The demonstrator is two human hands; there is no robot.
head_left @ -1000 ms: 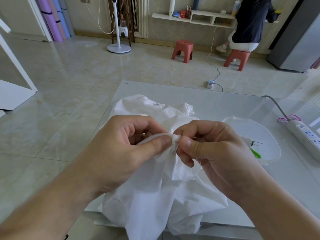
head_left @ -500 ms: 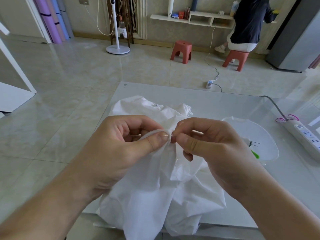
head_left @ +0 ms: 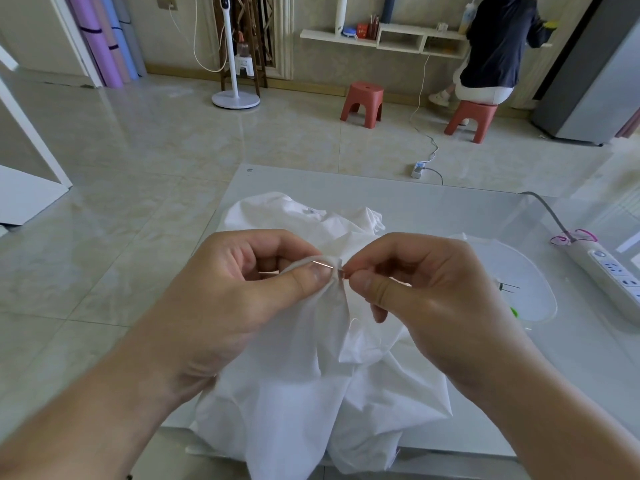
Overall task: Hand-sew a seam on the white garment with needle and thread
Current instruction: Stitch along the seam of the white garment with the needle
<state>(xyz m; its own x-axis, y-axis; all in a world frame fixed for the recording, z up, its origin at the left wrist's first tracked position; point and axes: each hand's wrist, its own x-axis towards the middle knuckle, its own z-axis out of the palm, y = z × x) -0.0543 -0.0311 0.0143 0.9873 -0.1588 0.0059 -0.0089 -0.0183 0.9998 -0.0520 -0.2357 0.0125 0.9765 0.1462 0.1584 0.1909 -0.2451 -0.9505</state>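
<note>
— While the white garment (head_left: 304,382) lies bunched on the glass table (head_left: 433,209) at six o'clock, what are the hands doing?
— The left hand (head_left: 242,292) pinches a raised fold of cloth between thumb and curled fingers. The right hand (head_left: 426,292) pinches the needle (head_left: 323,265) — its shaft lies across the fold.
— And the thread?
— Too fine to make out.
— Anything at three o'clock?
— A clear plastic lid (head_left: 519,271), then a power strip (head_left: 609,275) beyond it.
</note>
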